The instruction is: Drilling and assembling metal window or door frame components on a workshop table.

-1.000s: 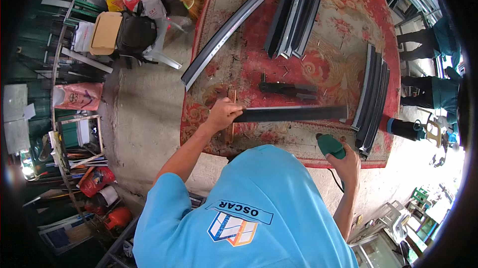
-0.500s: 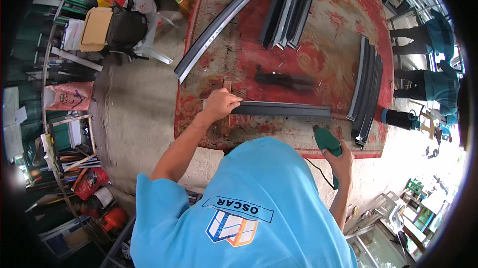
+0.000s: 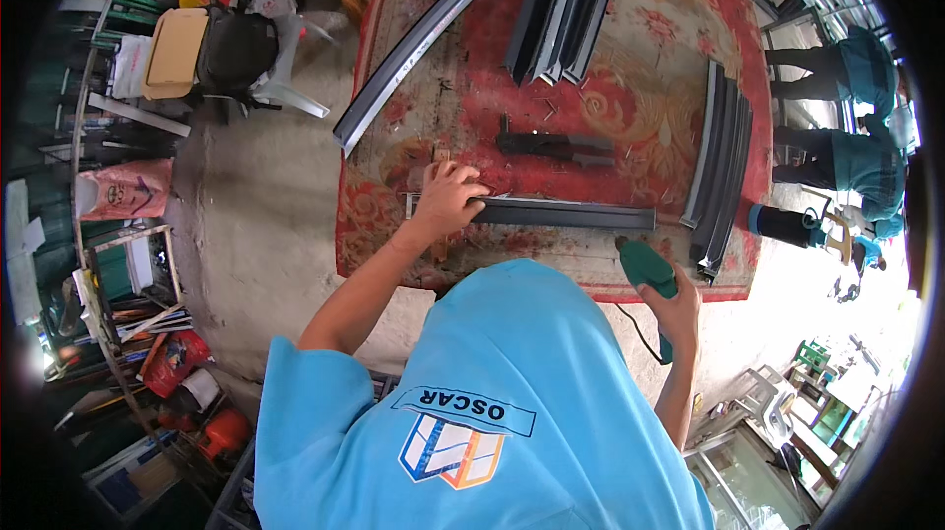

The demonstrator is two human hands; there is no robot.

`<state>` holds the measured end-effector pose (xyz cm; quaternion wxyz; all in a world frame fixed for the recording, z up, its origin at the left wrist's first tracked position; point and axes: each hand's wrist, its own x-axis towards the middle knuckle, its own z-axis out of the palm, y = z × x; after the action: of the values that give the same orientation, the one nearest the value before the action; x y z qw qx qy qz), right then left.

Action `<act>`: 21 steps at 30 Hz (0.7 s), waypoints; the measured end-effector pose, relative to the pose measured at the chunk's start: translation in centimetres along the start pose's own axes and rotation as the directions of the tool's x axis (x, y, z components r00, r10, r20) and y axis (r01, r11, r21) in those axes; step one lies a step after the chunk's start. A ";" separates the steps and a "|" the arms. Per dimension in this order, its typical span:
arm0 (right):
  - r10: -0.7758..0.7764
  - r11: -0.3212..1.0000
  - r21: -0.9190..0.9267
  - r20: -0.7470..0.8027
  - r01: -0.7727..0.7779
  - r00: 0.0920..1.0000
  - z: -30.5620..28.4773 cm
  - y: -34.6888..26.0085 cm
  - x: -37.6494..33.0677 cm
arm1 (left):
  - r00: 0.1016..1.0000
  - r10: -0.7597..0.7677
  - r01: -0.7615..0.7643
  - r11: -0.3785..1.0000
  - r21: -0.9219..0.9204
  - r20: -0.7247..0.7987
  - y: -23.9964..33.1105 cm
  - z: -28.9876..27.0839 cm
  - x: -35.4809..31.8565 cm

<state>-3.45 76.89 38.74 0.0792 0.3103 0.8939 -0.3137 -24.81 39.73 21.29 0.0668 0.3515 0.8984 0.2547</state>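
Observation:
A straight dark grey metal profile point(image 3: 566, 214) lies crosswise on the near part of the carpet-covered table. Over its left end my left hand point(image 3: 450, 200) is curled, fingers bent and holding it against the surface. A narrow wooden strip point(image 3: 441, 153) shows partly beneath that hand. My right hand point(image 3: 676, 315) is wrapped around a green power drill point(image 3: 645, 268), which points toward the table just off the profile's right end. A black cord runs from the drill toward my body. Beyond the profile lies a long black object point(image 3: 556, 146), its kind unclear.
The table point(image 3: 413, 117) has a red patterned carpet. One long profile point(image 3: 418, 53) lies at far left, a bundle of profiles point(image 3: 563, 13) at the back, more profiles point(image 3: 719, 166) on the right. A black bag point(image 3: 236, 53) sits at left; people point(image 3: 851, 166) stand at far right.
My left hand has shifted from a pinch at the profile's end to a more spread, curled grip over it. The drill in my right hand has barely moved. The view has shifted slightly.

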 end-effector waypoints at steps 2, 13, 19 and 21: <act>0.088 0.995 0.038 0.041 -0.089 0.995 -0.7 -0.9 -0.1 | 1.000 -0.008 0.009 0.999 -0.050 0.017 1.3 0.6 0.4; 0.205 0.963 0.150 0.120 -0.222 0.971 -5.7 -5.8 -1.2 | 0.957 -0.116 0.128 0.991 -0.026 0.265 6.6 4.9 3.8; 0.185 0.959 0.195 0.120 -0.206 0.975 -5.9 -5.1 -0.2 | 0.945 -0.155 0.149 0.988 0.041 0.288 7.0 4.3 3.9; 0.185 0.965 0.171 0.085 -0.197 0.979 -6.0 -4.7 0.4 | 0.943 -0.158 0.151 0.987 0.047 0.292 7.5 4.3 4.2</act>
<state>-6.26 77.85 45.75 0.1114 0.3900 0.8248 -0.3939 -22.18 48.94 21.59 0.2156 0.3148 0.9062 0.1825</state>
